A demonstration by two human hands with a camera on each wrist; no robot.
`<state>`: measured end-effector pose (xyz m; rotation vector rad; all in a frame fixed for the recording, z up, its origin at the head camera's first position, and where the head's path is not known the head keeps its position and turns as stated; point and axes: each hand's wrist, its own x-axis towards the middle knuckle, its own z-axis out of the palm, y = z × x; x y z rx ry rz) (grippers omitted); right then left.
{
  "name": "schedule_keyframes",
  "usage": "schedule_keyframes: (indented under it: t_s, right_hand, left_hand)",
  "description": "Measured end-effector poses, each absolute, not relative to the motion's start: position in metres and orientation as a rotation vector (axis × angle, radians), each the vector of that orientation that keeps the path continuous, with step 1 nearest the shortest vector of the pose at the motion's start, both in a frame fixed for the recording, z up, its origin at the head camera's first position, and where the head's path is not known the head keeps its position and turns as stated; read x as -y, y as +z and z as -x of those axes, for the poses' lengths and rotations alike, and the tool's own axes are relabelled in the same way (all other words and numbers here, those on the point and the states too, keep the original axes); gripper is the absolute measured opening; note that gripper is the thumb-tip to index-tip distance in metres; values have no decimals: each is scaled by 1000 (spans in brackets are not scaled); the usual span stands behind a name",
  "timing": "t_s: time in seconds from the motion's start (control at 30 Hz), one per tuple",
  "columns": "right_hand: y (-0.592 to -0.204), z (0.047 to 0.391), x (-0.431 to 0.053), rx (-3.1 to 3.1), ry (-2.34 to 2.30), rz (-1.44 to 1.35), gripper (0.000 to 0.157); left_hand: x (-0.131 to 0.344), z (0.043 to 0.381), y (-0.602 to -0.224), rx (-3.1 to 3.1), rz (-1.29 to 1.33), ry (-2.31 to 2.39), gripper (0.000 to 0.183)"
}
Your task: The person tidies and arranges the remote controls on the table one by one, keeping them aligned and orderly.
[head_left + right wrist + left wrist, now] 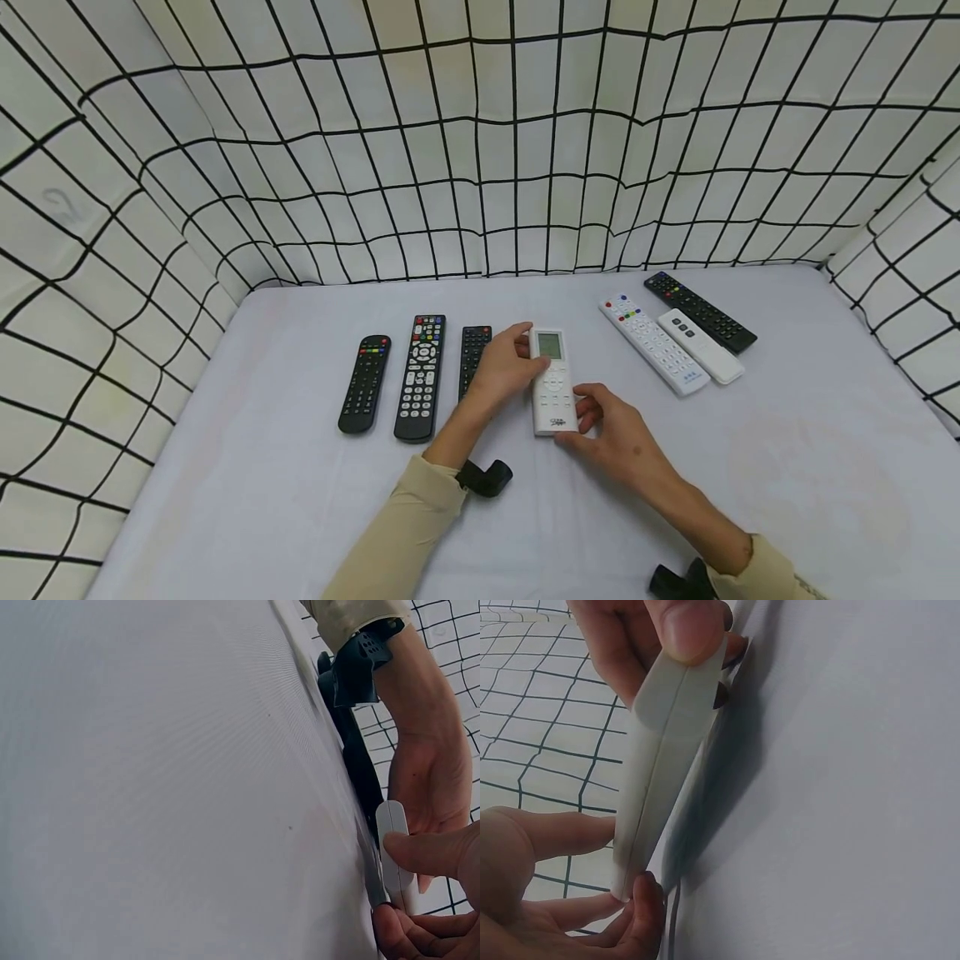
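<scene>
White remote (pixel 555 390) — screen (pixel 550 345) in head view only

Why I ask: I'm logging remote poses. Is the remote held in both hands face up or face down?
Face up: the head view, looking down, shows the white remote with its screen and buttons uppermost.

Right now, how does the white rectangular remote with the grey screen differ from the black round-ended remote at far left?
The white remote is held by the left hand and right hand; the black remote lies untouched on white cloth. The white remote has a screen; the black remote shows none. The black remote has a coloured button row; the white remote's visible buttons are pale. Both are elongated, with buttons showing.
</scene>
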<state>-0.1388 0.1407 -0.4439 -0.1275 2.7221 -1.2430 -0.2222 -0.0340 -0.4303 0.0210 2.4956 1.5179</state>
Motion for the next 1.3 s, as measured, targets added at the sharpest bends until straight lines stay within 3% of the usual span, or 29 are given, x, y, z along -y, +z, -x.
schedule_keyframes:
  t_s: [1.3]
  right_hand:
    - [-438,146,-127,-2733,-1165,138,59]
  left_hand:
    - [27,231,-424,-2718,-25,1169,70]
